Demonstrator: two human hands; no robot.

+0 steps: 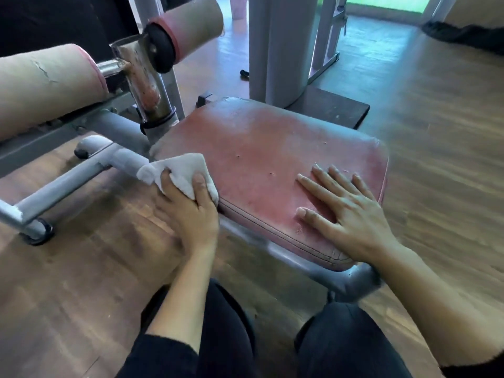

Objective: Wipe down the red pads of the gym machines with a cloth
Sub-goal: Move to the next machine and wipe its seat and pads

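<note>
The left hand grips the white cloth at the red seat pad's near-left corner (probably wiping that edge); the right hand lies flat, fingers spread, bracing.

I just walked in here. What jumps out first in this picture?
The worn red seat pad fills the middle, with the right hand lying flat on its near right part. At its left edge the left hand grips a white cloth. A faded, cracked roller pad sticks out at upper left.
</note>
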